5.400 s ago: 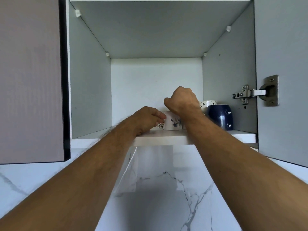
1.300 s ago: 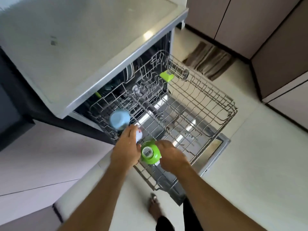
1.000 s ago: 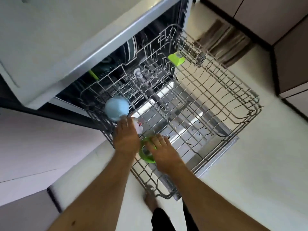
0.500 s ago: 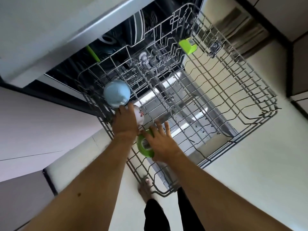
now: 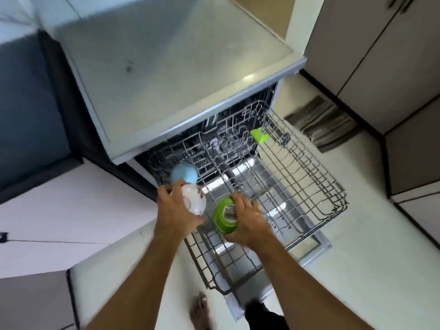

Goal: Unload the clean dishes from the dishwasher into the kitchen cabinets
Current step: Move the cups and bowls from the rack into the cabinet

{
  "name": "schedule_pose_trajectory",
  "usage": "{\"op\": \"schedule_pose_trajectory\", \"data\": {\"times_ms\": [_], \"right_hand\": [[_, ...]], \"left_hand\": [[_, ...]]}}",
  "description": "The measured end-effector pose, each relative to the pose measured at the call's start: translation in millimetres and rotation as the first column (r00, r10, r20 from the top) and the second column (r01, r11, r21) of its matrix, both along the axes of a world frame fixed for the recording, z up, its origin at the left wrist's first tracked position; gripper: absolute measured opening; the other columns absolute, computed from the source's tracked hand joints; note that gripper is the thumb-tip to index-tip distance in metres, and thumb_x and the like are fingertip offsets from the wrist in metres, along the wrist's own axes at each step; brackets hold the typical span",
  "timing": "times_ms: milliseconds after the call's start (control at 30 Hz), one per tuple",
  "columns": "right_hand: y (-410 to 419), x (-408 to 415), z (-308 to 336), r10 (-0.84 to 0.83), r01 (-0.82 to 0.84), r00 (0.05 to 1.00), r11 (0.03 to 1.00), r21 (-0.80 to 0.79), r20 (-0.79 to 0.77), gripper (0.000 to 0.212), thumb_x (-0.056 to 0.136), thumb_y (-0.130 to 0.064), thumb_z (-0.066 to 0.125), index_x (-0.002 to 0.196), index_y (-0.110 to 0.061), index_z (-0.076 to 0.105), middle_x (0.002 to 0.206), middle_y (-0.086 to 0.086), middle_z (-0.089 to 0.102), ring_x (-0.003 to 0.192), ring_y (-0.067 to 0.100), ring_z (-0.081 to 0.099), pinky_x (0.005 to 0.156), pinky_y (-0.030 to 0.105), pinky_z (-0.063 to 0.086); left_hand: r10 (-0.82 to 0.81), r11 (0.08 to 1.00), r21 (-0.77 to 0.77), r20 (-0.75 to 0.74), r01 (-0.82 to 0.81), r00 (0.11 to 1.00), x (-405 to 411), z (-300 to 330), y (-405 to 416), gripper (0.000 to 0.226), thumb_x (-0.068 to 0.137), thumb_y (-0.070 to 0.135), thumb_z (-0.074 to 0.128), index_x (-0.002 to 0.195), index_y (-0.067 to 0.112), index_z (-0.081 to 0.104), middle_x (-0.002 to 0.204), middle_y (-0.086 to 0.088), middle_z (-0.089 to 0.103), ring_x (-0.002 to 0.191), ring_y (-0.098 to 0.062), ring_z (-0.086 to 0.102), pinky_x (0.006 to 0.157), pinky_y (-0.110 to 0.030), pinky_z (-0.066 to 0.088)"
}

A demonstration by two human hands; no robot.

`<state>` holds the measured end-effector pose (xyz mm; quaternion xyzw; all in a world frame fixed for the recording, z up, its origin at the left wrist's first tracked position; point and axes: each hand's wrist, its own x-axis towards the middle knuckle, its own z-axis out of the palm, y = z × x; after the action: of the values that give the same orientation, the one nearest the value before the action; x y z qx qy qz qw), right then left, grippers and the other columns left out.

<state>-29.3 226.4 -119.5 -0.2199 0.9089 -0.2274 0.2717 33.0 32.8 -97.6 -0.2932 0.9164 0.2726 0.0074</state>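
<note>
Cups: three are being counted at the rack's near-left corner: a white patterned cup, a green cup and a pale blue cup.
Left hand: the white patterned cup is being gripped, fingers curled round its side; it is being held bottom-up just above the rack's left edge.
Right hand: the green cup is being gripped from its right side, its base with a barcode sticker being turned toward the camera.
Pale blue cup: it is being left upside down in the rack, just beyond the left hand's fingertips.
Upper rack: one wire rack is being held pulled out over the open dishwasher door; its middle and right side are being left bare of dishes.
Green clip: one is being seen on the rack's far wires.
Tabletop: its front edge is hanging over the rack's back.
Floor: open room is being left to the right; one folded mat is lying by the cabinets, and one bare foot is being planted near the door's corner.
</note>
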Motion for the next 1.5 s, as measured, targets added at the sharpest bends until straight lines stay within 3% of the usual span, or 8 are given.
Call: {"op": "schedule_pose_trajectory", "data": {"times_ms": [167, 333, 467, 600, 800, 967, 1333, 1500], "right_hand": [[-12, -16, 77, -0.02, 0.016, 0.999, 0.996, -0.09, -0.039, 0.123, 0.058, -0.049, 0.089, 0.151, -0.031, 0.01, 0.145, 0.001, 0.034, 0.136, 0.037, 0.035, 0.104, 0.061, 0.043], [-38, -32, 131, 0.064, -0.092, 0.98, 0.985, -0.145, -0.187, 0.12, 0.055, -0.058, 0.086, 0.149, -0.023, 0.022, 0.139, 0.003, 0.043, 0.123, 0.031, 0.046, 0.101, 0.046, 0.046], [-61, -34, 172, 0.084, -0.15, 0.961, 0.959, -0.24, -0.264, 0.117, 0.053, -0.059, 0.085, 0.147, -0.02, 0.029, 0.138, 0.004, 0.042, 0.12, 0.027, 0.051, 0.101, 0.042, 0.048], [-91, -26, 213, 0.116, -0.226, 0.931, 0.928, -0.297, -0.345, 0.118, 0.05, -0.063, 0.085, 0.145, -0.018, 0.032, 0.136, 0.004, 0.049, 0.117, 0.025, 0.055, 0.099, 0.039, 0.05], [-165, 13, 268, 0.074, -0.271, 0.887, 0.882, -0.386, -0.456, 0.117, 0.05, -0.068, 0.081, 0.144, -0.014, 0.037, 0.133, 0.008, 0.054, 0.111, 0.031, 0.059, 0.097, 0.041, 0.05], [-240, 67, 295, 0.032, -0.289, 0.867, 0.846, -0.448, -0.497, 0.113, 0.049, -0.062, 0.085, 0.141, -0.015, 0.04, 0.131, 0.008, 0.056, 0.112, 0.031, 0.059, 0.094, 0.037, 0.048], [-394, 174, 374, 0.005, -0.355, 0.855, 0.736, -0.577, -0.519, 0.115, 0.052, -0.06, 0.085, 0.147, -0.024, 0.033, 0.138, 0.005, 0.05, 0.124, 0.027, 0.052, 0.1, 0.038, 0.047], [-437, 184, 415, 0.0, -0.449, 0.797, 0.669, -0.592, -0.604, 0.116, 0.054, -0.059, 0.086, 0.149, -0.021, 0.032, 0.144, 0.005, 0.043, 0.127, 0.028, 0.05, 0.102, 0.04, 0.047]], "left_hand": [[0.083, 0.993, -0.073, -0.103, -0.09, 0.991, 35, 64, 3, 0.103, 0.048, 0.034, 0.09, 0.136, 0.027, 0.037, 0.132, -0.008, 0.037, 0.115, -0.032, 0.04, 0.089, -0.042, 0.047], [0.126, 0.982, -0.114, -0.2, -0.151, 0.972, 55, 118, -4, 0.1, 0.047, 0.043, 0.084, 0.135, 0.031, 0.038, 0.129, -0.001, 0.041, 0.109, -0.027, 0.041, 0.084, -0.037, 0.048], [0.206, 0.963, -0.115, -0.275, -0.244, 0.939, 65, 157, -18, 0.106, 0.051, 0.05, 0.084, 0.142, 0.03, 0.035, 0.132, 0.0, 0.042, 0.113, -0.026, 0.04, 0.088, -0.038, 0.048], [0.307, 0.931, -0.066, -0.387, -0.358, 0.87, 78, 194, -37, 0.107, 0.049, 0.044, 0.088, 0.139, 0.027, 0.032, 0.132, 0.002, 0.045, 0.115, -0.026, 0.04, 0.088, -0.035, 0.044], [0.374, 0.882, -0.074, -0.488, -0.465, 0.789, 120, 238, -86, 0.106, 0.048, 0.05, 0.088, 0.138, 0.028, 0.037, 0.129, 0.001, 0.047, 0.112, -0.024, 0.041, 0.09, -0.035, 0.043], [0.323, 0.862, -0.183, -0.52, -0.472, 0.791, 179, 269, -149, 0.11, 0.051, 0.062, 0.083, 0.145, 0.029, 0.034, 0.135, 0.0, 0.049, 0.12, -0.024, 0.043, 0.097, -0.038, 0.044], [0.363, 0.828, -0.143, -0.601, -0.543, 0.712, 288, 356, -288, 0.106, 0.042, 0.069, 0.08, 0.134, 0.033, 0.043, 0.124, 0.008, 0.058, 0.11, -0.017, 0.056, 0.094, -0.039, 0.052], [0.374, 0.825, -0.099, -0.643, -0.557, 0.668, 306, 391, -326, 0.112, 0.046, 0.06, 0.086, 0.144, 0.034, 0.037, 0.136, 0.01, 0.053, 0.123, -0.015, 0.05, 0.105, -0.037, 0.045]]}}
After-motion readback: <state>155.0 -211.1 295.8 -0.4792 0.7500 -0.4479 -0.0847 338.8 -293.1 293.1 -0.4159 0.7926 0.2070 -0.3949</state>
